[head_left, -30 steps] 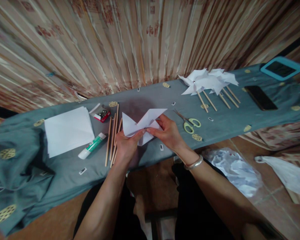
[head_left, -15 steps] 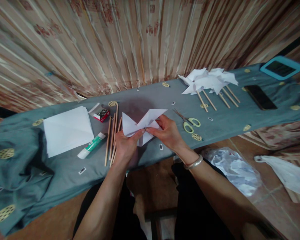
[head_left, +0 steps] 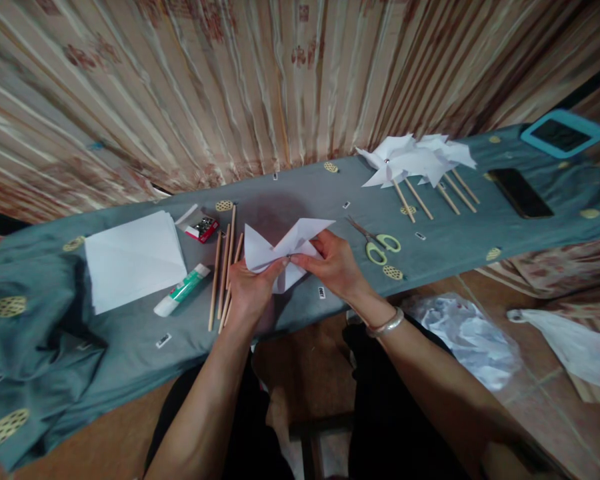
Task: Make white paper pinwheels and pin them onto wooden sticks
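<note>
A white paper pinwheel is held between my two hands over the cloth-covered table. My left hand grips its left side, the thumb pressed near the centre. From the right, my right hand pinches it, with its thumb also at the centre. A small dark pin shows between the thumb tips. Most of the fingers are hidden behind the paper. Close beside my left hand lie several wooden sticks. To the right of my right hand rests a pair of scissors with pale green handles.
Left on the table are a stack of white paper, a glue tube and a red box of pins. Finished pinwheels lie at the back right, near a phone and a blue-framed device. A plastic bag sits on the floor.
Almost nothing differs. Both hands keep the same hold on the pinwheel, and the view has shifted very slightly.
</note>
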Available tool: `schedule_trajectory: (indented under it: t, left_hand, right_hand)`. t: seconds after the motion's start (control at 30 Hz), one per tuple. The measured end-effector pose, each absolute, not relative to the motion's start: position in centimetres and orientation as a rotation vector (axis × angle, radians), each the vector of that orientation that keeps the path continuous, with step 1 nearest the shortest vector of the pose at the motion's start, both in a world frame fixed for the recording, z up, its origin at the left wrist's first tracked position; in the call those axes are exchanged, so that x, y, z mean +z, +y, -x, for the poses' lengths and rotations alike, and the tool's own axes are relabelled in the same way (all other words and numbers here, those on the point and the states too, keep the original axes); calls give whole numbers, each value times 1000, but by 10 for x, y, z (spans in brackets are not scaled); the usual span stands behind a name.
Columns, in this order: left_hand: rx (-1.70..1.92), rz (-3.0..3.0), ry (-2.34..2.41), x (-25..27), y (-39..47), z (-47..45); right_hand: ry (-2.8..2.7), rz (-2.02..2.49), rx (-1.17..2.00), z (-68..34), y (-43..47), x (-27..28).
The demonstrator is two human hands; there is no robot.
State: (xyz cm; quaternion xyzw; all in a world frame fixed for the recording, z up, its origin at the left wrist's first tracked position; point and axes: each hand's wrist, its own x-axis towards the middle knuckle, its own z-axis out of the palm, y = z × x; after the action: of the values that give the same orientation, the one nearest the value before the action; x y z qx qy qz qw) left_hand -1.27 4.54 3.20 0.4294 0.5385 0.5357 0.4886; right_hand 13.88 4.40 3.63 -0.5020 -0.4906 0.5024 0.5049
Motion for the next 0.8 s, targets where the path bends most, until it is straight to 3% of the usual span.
schedule_trajectory:
  t: [0.8]
  left_hand:
    - [1305,-978,1326,34,45,12]
  right_hand:
    - [-1200,1203,1218,-137,44,37]
